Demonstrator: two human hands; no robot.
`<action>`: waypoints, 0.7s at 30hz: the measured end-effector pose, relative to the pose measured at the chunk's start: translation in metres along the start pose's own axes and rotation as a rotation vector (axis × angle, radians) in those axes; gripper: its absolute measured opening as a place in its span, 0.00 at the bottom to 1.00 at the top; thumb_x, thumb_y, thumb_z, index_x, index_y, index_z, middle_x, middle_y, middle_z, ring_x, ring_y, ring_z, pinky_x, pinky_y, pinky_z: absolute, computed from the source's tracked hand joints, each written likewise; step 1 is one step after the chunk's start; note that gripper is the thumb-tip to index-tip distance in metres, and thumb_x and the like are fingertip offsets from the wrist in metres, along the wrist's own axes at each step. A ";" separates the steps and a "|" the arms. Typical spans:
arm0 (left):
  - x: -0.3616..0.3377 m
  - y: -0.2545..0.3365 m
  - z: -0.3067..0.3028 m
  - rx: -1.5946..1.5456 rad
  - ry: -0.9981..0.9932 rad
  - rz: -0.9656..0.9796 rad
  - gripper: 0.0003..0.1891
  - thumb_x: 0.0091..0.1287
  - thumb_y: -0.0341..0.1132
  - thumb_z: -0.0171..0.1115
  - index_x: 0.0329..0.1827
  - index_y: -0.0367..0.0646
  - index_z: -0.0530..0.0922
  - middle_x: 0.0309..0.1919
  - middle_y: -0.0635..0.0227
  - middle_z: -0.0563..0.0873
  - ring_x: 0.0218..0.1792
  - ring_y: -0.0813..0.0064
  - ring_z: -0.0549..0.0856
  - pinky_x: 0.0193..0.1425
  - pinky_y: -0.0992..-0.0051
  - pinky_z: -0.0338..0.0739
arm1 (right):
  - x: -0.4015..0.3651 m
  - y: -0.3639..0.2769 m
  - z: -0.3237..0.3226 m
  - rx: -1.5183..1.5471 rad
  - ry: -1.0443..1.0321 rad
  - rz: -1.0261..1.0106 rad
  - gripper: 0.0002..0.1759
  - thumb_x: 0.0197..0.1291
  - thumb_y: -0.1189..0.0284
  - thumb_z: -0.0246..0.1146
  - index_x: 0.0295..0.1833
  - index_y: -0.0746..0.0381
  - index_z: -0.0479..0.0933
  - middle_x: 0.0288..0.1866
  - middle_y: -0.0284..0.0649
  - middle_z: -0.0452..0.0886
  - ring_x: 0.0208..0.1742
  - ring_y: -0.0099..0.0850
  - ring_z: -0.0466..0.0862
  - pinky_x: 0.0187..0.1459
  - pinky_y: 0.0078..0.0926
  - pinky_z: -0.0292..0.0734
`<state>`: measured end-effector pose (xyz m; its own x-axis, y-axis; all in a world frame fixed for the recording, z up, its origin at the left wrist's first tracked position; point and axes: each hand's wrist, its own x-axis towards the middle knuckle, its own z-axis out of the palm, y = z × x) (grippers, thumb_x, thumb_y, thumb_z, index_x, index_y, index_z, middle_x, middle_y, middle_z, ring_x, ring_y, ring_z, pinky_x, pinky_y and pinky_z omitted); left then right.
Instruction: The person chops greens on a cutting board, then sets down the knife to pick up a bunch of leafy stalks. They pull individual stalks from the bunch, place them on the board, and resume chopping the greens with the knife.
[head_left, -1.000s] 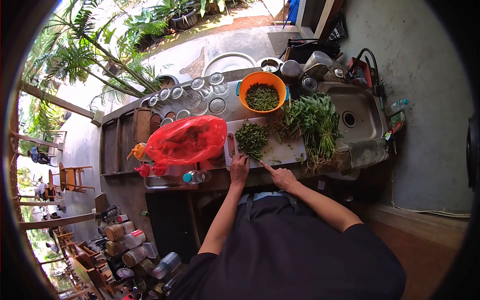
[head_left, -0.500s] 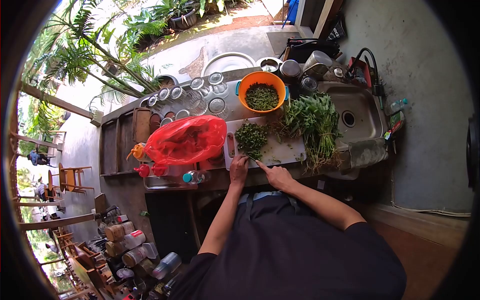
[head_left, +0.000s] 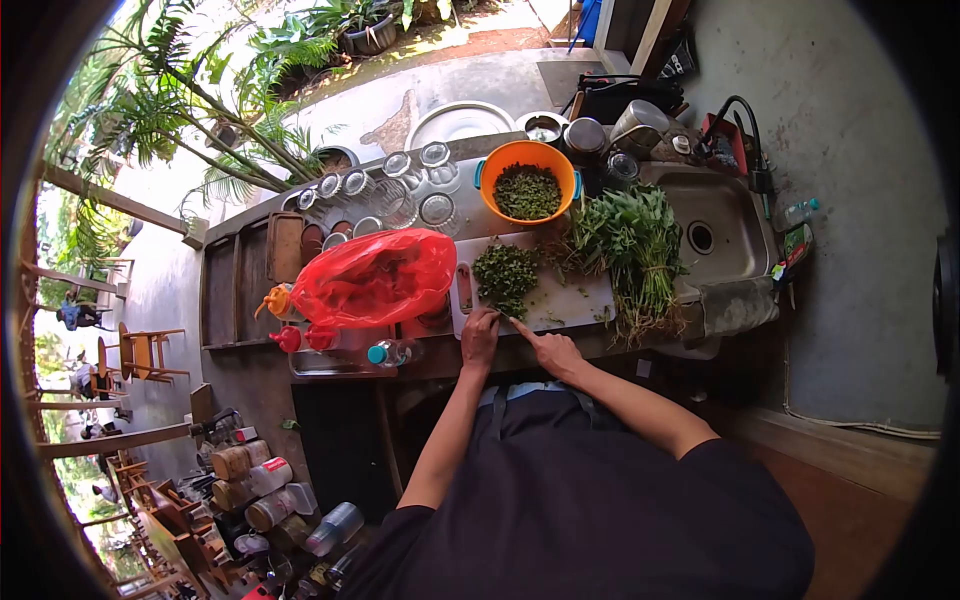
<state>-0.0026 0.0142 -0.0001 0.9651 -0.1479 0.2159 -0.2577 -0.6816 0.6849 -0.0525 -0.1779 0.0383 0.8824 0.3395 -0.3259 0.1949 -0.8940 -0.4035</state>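
Nearest the person, at the counter's (head_left: 655, 335) near edge, both hands sit close together at the near-left corner of a white board (head_left: 575, 300). The left hand (head_left: 480, 337) lies knuckles up with its fingers bent down onto the near rim of a pile (head_left: 505, 275) of chopped greens. Whether the fingers pinch any leaves cannot be told. The right hand (head_left: 553, 352) is just beside it, a little nearer the body, mostly closed, with the forefinger stretched out and pointing up-left at the pile. It may be gripping a knife, but any blade is too small to make out.

The pile lies straight ahead of the left hand, on the board's left half, and its longer side runs from the near edge towards the far one. The left hand is the nearer of the two and touches it. The right hand comes at it from the right and stops short at the pile's near-right fringe.

A bottle (head_left: 390, 352) lies left of the hands along the near edge, and a red bag (head_left: 375, 278) is beyond it. Over the board's right end lies a bundle (head_left: 635, 245) of uncut greens, roots near and leaves far. At the far edge stand an orange bowl (head_left: 482, 180) of chopped greens, upturned glasses (head_left: 400, 195) to the left and a sink (head_left: 730, 205) at the right corner.
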 end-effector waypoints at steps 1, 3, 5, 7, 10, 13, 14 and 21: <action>-0.001 -0.001 0.000 0.003 0.009 -0.005 0.07 0.62 0.27 0.65 0.41 0.38 0.86 0.42 0.61 0.88 0.48 0.59 0.85 0.54 0.64 0.80 | 0.002 0.000 0.001 -0.013 0.008 -0.007 0.49 0.63 0.78 0.50 0.83 0.31 0.40 0.31 0.54 0.84 0.33 0.53 0.87 0.39 0.54 0.83; -0.003 -0.001 0.002 0.003 0.014 -0.003 0.06 0.62 0.27 0.65 0.40 0.38 0.86 0.41 0.60 0.88 0.47 0.59 0.85 0.54 0.64 0.80 | 0.004 0.000 0.003 -0.024 0.021 -0.007 0.49 0.63 0.78 0.50 0.83 0.31 0.39 0.31 0.54 0.84 0.32 0.52 0.87 0.38 0.53 0.83; -0.003 -0.002 0.004 0.013 0.066 -0.018 0.06 0.60 0.26 0.67 0.40 0.39 0.86 0.41 0.60 0.88 0.46 0.58 0.86 0.53 0.63 0.80 | 0.005 0.001 0.004 -0.045 0.018 -0.006 0.49 0.63 0.78 0.50 0.83 0.31 0.39 0.30 0.54 0.84 0.31 0.52 0.86 0.38 0.54 0.83; -0.002 -0.003 0.004 -0.003 0.081 -0.038 0.06 0.61 0.26 0.68 0.40 0.39 0.86 0.41 0.60 0.88 0.46 0.57 0.86 0.53 0.63 0.79 | 0.003 0.002 0.003 -0.037 0.022 -0.018 0.49 0.63 0.78 0.51 0.83 0.31 0.39 0.30 0.54 0.84 0.31 0.52 0.86 0.38 0.53 0.83; -0.001 -0.001 0.002 -0.019 0.093 -0.078 0.05 0.61 0.28 0.68 0.40 0.38 0.87 0.40 0.59 0.87 0.45 0.57 0.85 0.52 0.63 0.79 | -0.005 0.008 0.000 -0.024 0.013 -0.039 0.49 0.63 0.78 0.51 0.83 0.31 0.39 0.31 0.53 0.84 0.32 0.53 0.86 0.39 0.53 0.82; -0.002 -0.002 0.002 -0.009 0.090 -0.082 0.05 0.62 0.29 0.69 0.39 0.38 0.87 0.39 0.59 0.86 0.45 0.57 0.85 0.52 0.63 0.79 | -0.014 0.012 -0.005 -0.027 -0.004 -0.045 0.48 0.64 0.76 0.51 0.83 0.31 0.39 0.30 0.53 0.83 0.30 0.53 0.85 0.38 0.52 0.82; -0.002 -0.003 0.003 0.001 0.090 -0.064 0.06 0.62 0.29 0.69 0.39 0.38 0.87 0.39 0.59 0.85 0.45 0.58 0.84 0.52 0.63 0.78 | -0.016 0.013 -0.007 -0.034 -0.007 -0.041 0.47 0.65 0.75 0.51 0.83 0.31 0.39 0.29 0.53 0.83 0.29 0.52 0.84 0.36 0.52 0.81; -0.001 0.000 -0.002 -0.006 0.018 -0.053 0.06 0.62 0.30 0.69 0.39 0.39 0.88 0.38 0.60 0.85 0.45 0.58 0.84 0.51 0.63 0.79 | -0.013 0.006 -0.018 -0.008 -0.050 0.032 0.47 0.65 0.75 0.51 0.83 0.31 0.41 0.33 0.56 0.83 0.34 0.55 0.86 0.43 0.55 0.81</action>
<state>-0.0041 0.0153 0.0010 0.9765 -0.0989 0.1916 -0.2066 -0.6836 0.7000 -0.0553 -0.1936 0.0558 0.8656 0.3250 -0.3810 0.1710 -0.9068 -0.3852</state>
